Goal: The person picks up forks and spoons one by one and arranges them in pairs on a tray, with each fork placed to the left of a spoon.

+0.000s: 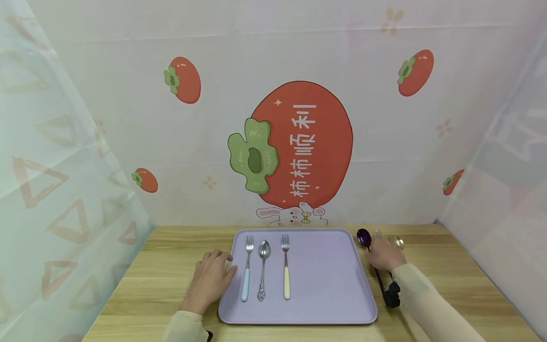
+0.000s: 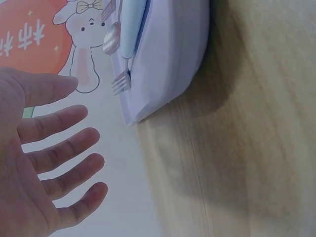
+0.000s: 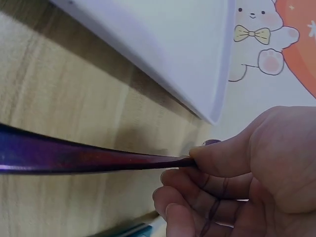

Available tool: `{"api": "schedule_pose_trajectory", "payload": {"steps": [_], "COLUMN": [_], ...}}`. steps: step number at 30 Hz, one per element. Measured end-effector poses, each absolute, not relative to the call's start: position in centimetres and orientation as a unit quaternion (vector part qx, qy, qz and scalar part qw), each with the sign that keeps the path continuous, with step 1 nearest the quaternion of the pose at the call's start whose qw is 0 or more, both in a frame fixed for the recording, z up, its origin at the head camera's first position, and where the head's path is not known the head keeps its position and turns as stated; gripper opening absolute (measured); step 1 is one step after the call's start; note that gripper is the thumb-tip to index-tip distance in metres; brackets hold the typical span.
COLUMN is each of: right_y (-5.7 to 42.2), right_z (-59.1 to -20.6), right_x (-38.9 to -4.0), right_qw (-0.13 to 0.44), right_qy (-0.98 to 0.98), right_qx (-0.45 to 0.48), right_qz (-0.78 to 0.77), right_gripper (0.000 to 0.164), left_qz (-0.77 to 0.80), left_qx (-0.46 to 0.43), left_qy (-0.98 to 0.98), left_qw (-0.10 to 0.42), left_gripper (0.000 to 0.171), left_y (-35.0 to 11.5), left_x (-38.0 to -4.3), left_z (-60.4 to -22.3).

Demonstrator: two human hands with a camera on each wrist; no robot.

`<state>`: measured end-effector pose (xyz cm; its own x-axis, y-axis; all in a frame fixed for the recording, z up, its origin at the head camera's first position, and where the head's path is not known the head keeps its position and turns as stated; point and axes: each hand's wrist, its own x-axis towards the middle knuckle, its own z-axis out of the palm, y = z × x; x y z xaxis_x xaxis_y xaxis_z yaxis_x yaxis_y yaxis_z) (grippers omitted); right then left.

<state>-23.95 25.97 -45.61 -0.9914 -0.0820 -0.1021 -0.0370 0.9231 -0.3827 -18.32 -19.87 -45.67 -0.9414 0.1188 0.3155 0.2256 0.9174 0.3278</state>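
Lying in the tray (image 1: 329, 275): spoon (image 1: 263, 266) between two forks (image 1: 286, 278).

Tray (image 1: 329, 275): one, a clock face from where I stand
Forks on it: two, a blue-handled fork (image 1: 245, 284) toward nine o'clock, a cream-handled fork (image 1: 287, 284) near the middle
Spoons on it: one silver spoon (image 1: 264, 252), toward nine
Spoons past its two o'clock: two, a purple spoon (image 1: 363, 237) and a gold-toned spoon (image 1: 398, 242)
Fork there: one silver-tined fork (image 1: 378, 234)
Hands: two, left hand (image 1: 210, 280) at nine, right hand (image 1: 386, 255) near two
Printed rabbit (image 1: 295, 216): one

“柿柿顺利” (image 1: 302, 150) on the big persimmon (image 1: 328, 142)
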Motion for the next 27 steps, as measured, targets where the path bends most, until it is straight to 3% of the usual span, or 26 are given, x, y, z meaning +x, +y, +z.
{"api": "schedule_pose_trajectory", "payload": {"steps": [7, 15, 27], "right_y": [26.1, 26.3, 25.7], "right_z": [-44.1, -42.4, -40.7], "right_x": [-23.7, -23.7, -23.6], "right_qw": [0.041, 0.047, 0.034], "right_qy": [0.976, 0.972, 0.966], "right_qx": [-0.05, -0.058, -0.07], "right_qz": [-0.21, -0.225, -0.247], "right_gripper": [0.01, 0.037, 0.042], "left_qz": [-0.187, -0.188, -0.191], "left_qx": [-0.09, -0.088, -0.087], "left_qy": [-0.967, -0.968, -0.968], "left_qw": [0.146, 0.14, 0.135], "left_gripper": [0.023, 0.022, 0.024], "left_y": [-19.7, -19.7, -19.6], "left_x": [-18.3, -18.5, -18.6], "left_z": [-45.6, -45.5, -45.5]}}
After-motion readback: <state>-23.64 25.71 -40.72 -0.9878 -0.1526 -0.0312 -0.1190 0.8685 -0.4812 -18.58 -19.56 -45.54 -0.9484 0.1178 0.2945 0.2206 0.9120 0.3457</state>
